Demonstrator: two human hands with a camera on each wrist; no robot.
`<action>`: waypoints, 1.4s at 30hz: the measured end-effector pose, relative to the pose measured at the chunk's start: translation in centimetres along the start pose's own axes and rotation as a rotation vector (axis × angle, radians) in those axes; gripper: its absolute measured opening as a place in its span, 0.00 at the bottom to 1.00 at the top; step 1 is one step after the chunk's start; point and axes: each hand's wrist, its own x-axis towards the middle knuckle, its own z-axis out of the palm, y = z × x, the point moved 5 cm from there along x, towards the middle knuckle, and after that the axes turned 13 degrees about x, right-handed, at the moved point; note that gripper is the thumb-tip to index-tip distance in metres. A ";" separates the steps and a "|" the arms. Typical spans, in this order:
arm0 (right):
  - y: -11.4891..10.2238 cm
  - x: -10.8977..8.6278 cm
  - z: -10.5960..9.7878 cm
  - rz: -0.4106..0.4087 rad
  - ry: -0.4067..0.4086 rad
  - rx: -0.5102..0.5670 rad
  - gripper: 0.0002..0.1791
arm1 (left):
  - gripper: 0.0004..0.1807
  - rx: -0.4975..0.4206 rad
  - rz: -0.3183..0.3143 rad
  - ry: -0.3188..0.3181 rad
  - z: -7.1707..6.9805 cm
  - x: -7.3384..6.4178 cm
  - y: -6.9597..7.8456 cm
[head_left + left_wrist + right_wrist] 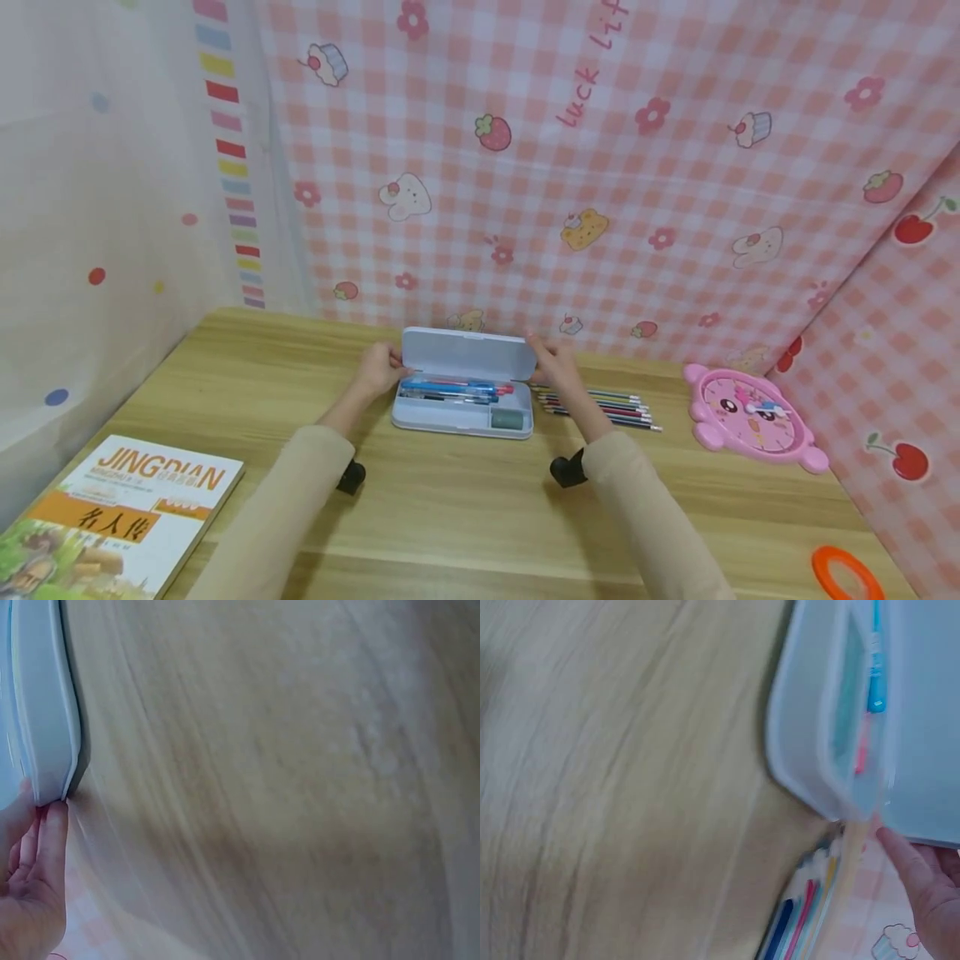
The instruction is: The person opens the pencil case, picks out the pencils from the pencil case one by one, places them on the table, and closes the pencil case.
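A pale blue-white pencil case [462, 427] lies on the table with its lid [468, 354] raised at the back. Several pens [457, 390] fill its long compartment, and a grey-green eraser-like block [507, 419] sits in the small front-right one. My left hand [378, 369] pinches the case's back left corner; the left wrist view shows thumb and fingers [51, 840] on either side of that corner. At the lid's right edge, my right hand [553, 365] holds the lid, some fingers hidden behind it in the right wrist view.
Several pencils [600, 408] lie side by side just right of the case. Farther right rests a pink clock [750, 414], with an orange ring [823, 575] at the front right. A book [120, 517] occupies the front left. A checked cloth [480, 192] hangs behind the table.
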 end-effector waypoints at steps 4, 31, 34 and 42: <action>-0.3 -0.5 0.2 0.076 -0.137 0.018 0.34 | 0.16 0.007 -0.007 0.020 -0.6 -0.5 1.3; 1.1 -2.7 -0.7 0.178 -0.516 -0.108 0.40 | 0.42 -0.593 -0.197 -0.682 -10.8 -12.4 16.3; 1.3 -2.9 -1.0 0.157 -0.544 -0.178 0.39 | 0.40 -0.577 -0.155 -0.721 -11.0 -12.5 15.9; 1.4 -3.7 -1.0 0.006 -0.649 -0.418 0.39 | 0.45 -0.393 -0.088 -0.797 -11.7 -13.8 15.1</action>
